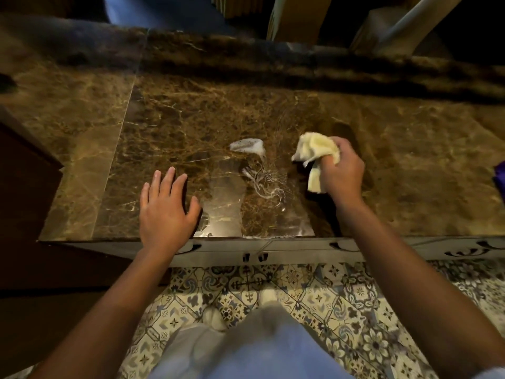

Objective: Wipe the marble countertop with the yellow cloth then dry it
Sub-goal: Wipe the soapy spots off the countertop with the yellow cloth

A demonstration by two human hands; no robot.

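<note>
One yellow cloth (pixel 314 154) sits bunched in the right hand (pixel 343 173), fingers curled around it, a loose tail hanging down under the fist; cloth is over the right-centre of the marble countertop (pixel 177 119), and whether it touches the stone cannot be told. Left hand (pixel 166 212) lies flat with fingers spread and straight on the counter near its front edge, holding nothing. Between the two hands, wet white streaks (pixel 266 181) and a pale smear (pixel 247 145) mark the brown veined surface, smear just left of the cloth. Purple item (pixel 500 173) shows at the far right edge, cut off, type unclear. Below the counter front, white cabinet doors (pixel 273 251) with dark handles. Patterned floor tiles (pixel 314 296) underneath, person's light trousers (pixel 246 351) at bottom centre.
</note>
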